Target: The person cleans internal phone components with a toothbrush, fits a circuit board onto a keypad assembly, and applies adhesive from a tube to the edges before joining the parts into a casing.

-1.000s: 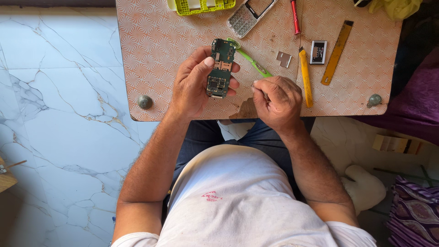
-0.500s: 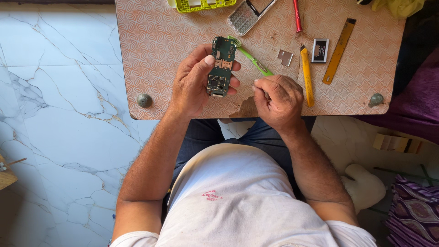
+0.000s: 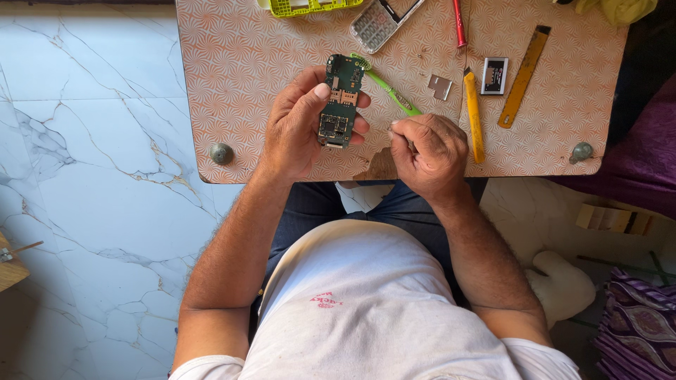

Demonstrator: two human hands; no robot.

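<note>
Both forearms reach forward; the left hand (image 3: 299, 127) curls upright, thumb extended, while the right hand (image 3: 429, 151) seems closed in a loose fist

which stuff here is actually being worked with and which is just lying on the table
In use:
- green circuit board, held in left hand
- green brush, held in right hand

Lying about:
- phone keypad frame
- yellow pry tool
- small battery
- red screwdriver

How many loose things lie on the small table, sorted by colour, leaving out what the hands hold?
Yellow: 3, a phone cover, a pry tool, a flat ruler-like strip
Silver or grey: 3, a keypad frame, a metal plate, a small battery
Red: 1, a screwdriver
Total: 7
</note>
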